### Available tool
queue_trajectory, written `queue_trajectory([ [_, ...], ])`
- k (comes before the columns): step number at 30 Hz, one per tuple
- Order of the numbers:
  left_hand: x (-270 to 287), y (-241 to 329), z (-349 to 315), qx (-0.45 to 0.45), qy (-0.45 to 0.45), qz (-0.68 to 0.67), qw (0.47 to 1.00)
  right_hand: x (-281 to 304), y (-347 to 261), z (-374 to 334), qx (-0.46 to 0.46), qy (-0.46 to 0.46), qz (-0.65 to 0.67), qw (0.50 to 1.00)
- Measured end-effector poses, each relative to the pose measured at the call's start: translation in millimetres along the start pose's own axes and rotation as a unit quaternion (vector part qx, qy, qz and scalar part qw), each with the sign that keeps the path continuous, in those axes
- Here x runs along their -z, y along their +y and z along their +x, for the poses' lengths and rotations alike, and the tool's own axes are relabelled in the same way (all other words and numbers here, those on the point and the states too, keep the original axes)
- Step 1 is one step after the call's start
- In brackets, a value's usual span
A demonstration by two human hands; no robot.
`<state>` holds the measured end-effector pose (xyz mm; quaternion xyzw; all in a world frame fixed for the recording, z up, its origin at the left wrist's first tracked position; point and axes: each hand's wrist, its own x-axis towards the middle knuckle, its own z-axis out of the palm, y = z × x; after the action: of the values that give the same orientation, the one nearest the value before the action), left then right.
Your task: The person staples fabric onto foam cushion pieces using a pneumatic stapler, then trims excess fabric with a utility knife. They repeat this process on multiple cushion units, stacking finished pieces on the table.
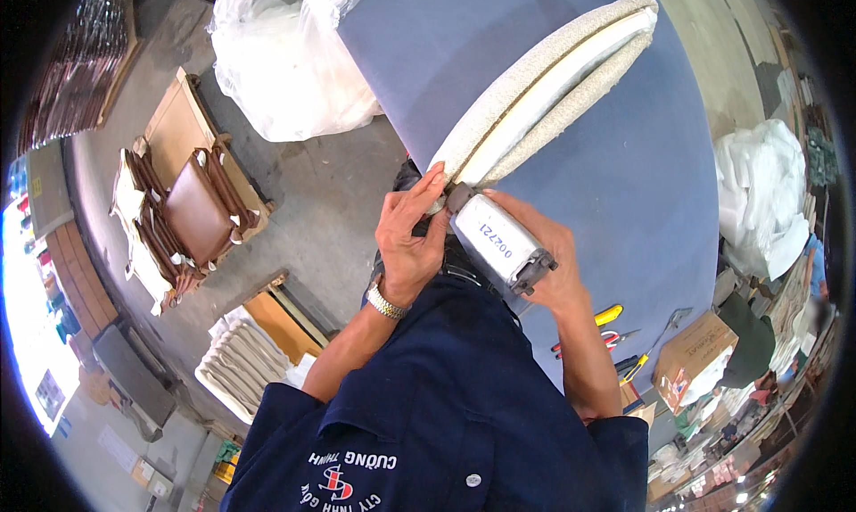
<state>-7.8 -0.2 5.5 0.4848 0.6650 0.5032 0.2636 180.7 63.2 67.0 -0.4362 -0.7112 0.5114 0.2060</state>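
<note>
A long curved upholstered piece (pixel 571 75) in beige fabric lies across the blue-topped table, with a pale strip showing along its middle. Its narrow near end juts past the table edge toward me. My left hand (pixel 412 231), with a metal watch on the wrist, grips that end, fingers along its left side. My right hand (pixel 548 244) is wrapped round a staple gun (pixel 499 240) with a whitish body and dark ends. The gun's dark nose touches or nearly touches the near end of the piece, beside my left fingers; the exact contact is hidden.
The blue tabletop (pixel 642 200) carries pliers and yellow-handled tools (pixel 610 316) at my right. A cardboard box (pixel 695 356) and white wrapping (pixel 762 195) are further right. At the left are clear plastic bags (pixel 285 66), brown cushions (pixel 203 207) on a pallet and beige padded pieces (pixel 245 365).
</note>
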Motion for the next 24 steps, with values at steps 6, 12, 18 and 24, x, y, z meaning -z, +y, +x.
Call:
queue_trajectory([
  [6, 2, 5, 6, 0.018, 0.01, 0.012, 1.0, -8, 2, -4, 0.033, 0.046, 0.016, 0.998],
  [12, 2, 4, 5, 0.0, 0.004, 0.024, 1.0, -6, 1, -2, 0.021, 0.036, 0.014, 0.999],
  [18, 3, 8, 4, 0.011, -0.013, 0.033, 0.999, -1, 1, 1, -0.013, 0.004, 0.047, 0.999],
  [24, 1, 3, -6, 0.027, -0.016, 0.022, 0.999, 3, 7, 0, -0.027, -0.029, 0.031, 0.999],
])
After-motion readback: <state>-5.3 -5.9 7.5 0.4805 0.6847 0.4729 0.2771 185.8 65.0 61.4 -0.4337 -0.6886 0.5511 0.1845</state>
